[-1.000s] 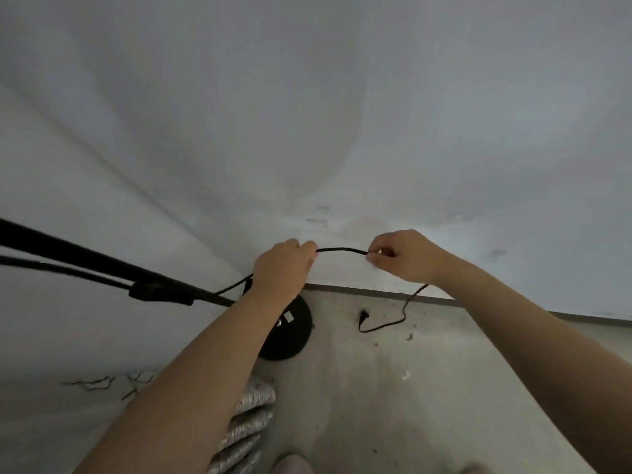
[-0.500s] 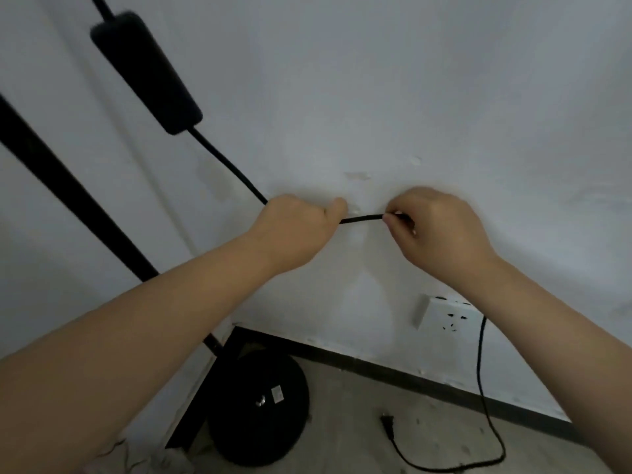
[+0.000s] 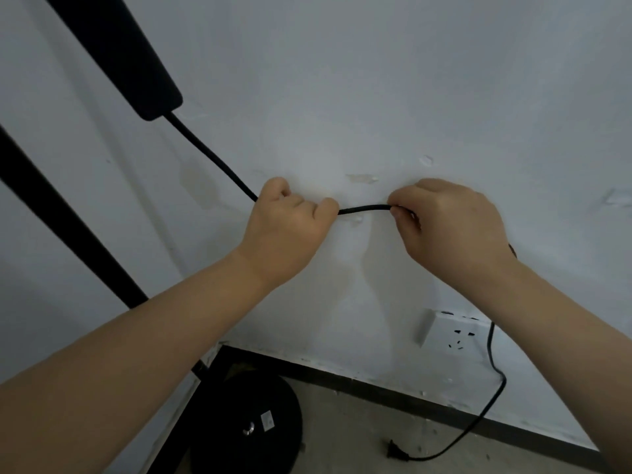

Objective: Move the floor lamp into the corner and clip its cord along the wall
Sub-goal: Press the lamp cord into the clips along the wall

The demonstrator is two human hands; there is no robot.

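Stretching level between two hands against the white wall (image 3: 444, 80), the black cord (image 3: 364, 209) is pinched at one end by the left hand (image 3: 289, 230), curled into a fist around it, and at the other by the right hand (image 3: 451, 227), thumb and fingers closed on it. From the left hand it climbs to an inline switch (image 3: 136, 63); beyond the right hand it hangs past the wall socket (image 3: 458, 331) to its plug (image 3: 396, 453) lying loose on the floor (image 3: 359, 439). Lower left, the lamp's round base (image 3: 246, 422) sits in the corner with its pole (image 3: 68, 227) rising beside the left forearm.
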